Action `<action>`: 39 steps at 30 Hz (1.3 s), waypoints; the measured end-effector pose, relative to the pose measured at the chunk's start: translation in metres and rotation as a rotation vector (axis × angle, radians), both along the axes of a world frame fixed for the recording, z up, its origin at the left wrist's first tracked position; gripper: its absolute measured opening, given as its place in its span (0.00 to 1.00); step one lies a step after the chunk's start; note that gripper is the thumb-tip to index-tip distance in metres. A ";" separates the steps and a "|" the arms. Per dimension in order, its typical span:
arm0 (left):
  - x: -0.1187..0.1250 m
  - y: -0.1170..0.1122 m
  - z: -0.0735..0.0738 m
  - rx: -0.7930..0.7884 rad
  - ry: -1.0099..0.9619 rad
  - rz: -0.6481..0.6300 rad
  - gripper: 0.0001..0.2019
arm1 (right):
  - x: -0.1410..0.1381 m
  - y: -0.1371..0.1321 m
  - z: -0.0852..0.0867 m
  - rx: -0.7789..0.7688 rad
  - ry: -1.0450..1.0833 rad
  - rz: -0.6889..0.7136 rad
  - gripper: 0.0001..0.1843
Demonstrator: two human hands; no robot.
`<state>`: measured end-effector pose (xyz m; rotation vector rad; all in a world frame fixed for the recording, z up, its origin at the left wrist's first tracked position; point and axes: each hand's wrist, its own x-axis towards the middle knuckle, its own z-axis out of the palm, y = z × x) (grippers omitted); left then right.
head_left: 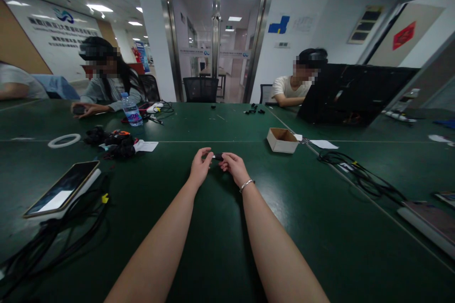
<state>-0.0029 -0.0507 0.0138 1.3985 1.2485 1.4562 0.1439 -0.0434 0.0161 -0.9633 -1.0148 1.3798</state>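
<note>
Above the green table, a small black stick-like piece [218, 156] with a pale tip at its left end is held level between my two hands; it is too small to tell its exact kind. My left hand [201, 166] pinches the pale end between thumb and fingers. The dark end is gripped by the thumb and fingertips of my right hand [234, 166], whose wrist wears a silver bracelet [246, 185]. My fingers partly hide both ends.
An open cardboard box [283, 146] stands to the right. Several small black pieces [253, 110] lie farther back. Leftward are a phone [64, 189], black cables [76, 229], a tape ring [64, 140] and a water bottle [131, 110]. Other people sit across, one behind a large monitor [351, 92].
</note>
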 end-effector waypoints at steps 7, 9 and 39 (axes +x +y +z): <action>-0.002 0.004 -0.004 0.149 0.034 0.039 0.12 | 0.000 0.000 -0.001 0.013 0.013 0.001 0.18; -0.003 0.005 -0.005 0.116 0.032 0.058 0.13 | 0.000 0.000 -0.001 0.014 0.015 -0.001 0.18; 0.001 0.007 -0.004 0.063 0.012 -0.025 0.13 | 0.000 0.005 -0.003 -0.002 -0.003 -0.012 0.19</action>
